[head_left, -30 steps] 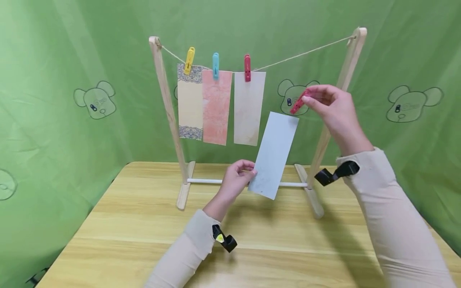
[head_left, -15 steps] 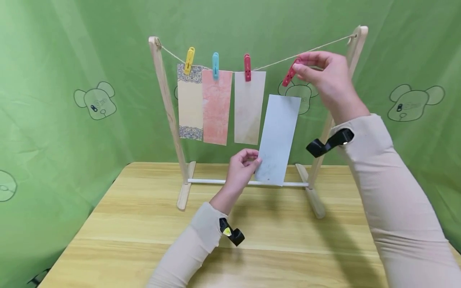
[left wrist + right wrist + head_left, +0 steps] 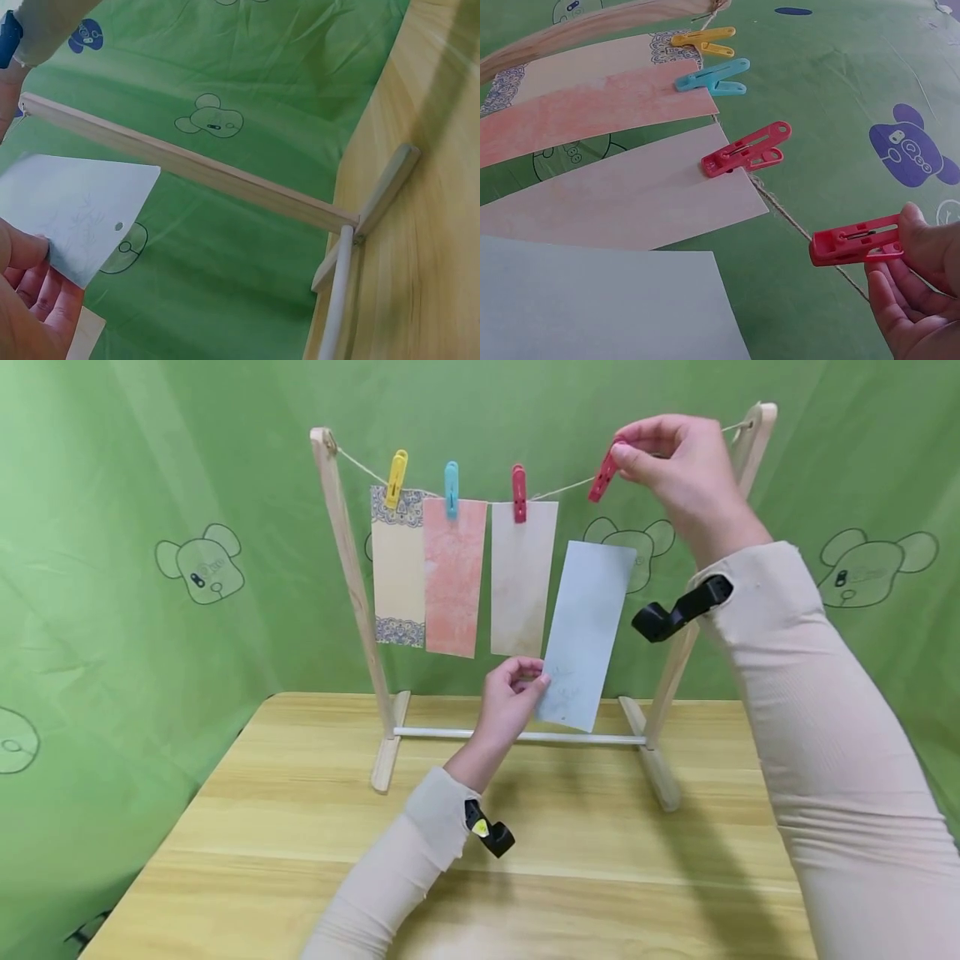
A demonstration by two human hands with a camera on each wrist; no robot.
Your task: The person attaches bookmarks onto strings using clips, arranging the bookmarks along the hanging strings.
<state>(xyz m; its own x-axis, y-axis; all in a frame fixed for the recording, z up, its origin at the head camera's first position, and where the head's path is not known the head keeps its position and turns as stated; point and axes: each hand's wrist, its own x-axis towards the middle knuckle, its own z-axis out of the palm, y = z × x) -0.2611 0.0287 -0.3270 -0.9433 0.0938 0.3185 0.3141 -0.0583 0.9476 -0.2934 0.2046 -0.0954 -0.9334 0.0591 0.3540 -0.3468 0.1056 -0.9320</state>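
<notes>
My left hand (image 3: 510, 702) pinches the lower left edge of a pale blue paper card (image 3: 588, 627), which leans slightly below the string (image 3: 562, 491). A faint plant drawing and a small hole mark the card's low end in the left wrist view. Between thumb and fingers, my right hand (image 3: 690, 477) holds a red clothespin (image 3: 602, 475) by its handles, at the string and above the card. Clipped along the string hang a patterned cream card (image 3: 399, 572) under a yellow clothespin (image 3: 396, 479), a pink card (image 3: 453, 581) under a blue one, and an off-white card (image 3: 522, 581) under another red one.
The string runs between two wooden posts (image 3: 351, 568), joined low down by a white rod (image 3: 570, 737). This rack stands on a wood-grain table (image 3: 300, 860). Behind hangs a green curtain (image 3: 225, 443) with bear outlines.
My right hand has raised the red clothespin up to the string. The left hand has lifted the blue card higher, and the card stands more upright.
</notes>
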